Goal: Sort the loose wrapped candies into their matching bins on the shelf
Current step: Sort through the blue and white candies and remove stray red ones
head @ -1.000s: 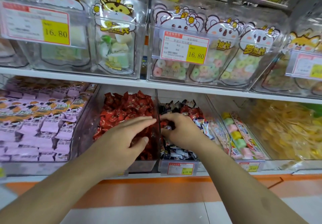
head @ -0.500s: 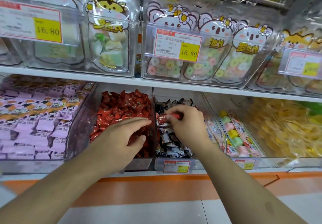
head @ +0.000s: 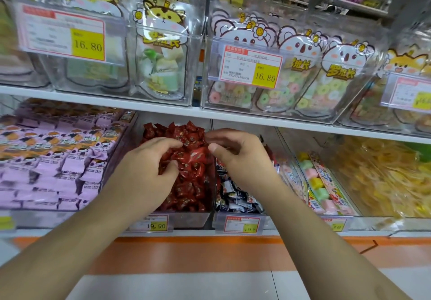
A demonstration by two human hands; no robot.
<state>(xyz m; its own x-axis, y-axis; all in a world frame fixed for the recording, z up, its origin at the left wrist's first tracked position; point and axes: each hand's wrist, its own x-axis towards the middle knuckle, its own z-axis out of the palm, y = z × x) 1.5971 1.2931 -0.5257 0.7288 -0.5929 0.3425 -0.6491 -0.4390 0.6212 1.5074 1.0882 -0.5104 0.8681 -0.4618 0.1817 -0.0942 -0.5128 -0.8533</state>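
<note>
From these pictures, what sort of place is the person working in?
Most likely a candy aisle in a shop. Clear bins of loose wrapped candies line the white shelves, and printed price tags reading 16.80 hang on the bin fronts.

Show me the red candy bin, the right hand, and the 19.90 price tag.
red candy bin [head: 211, 215], head view, clear front wall.
right hand [head: 242, 157], head view, back of hand.
19.90 price tag [head: 155, 223], head view, tag face.

Red wrapped candies [head: 186, 171] with small gold print fill one bin, beside dark blue-and-white ones [head: 235, 197]. Lilac packets [head: 46, 159] carry orange bands. Price tags [head: 87, 42] are white, red-edged, with yellow squares.
</note>
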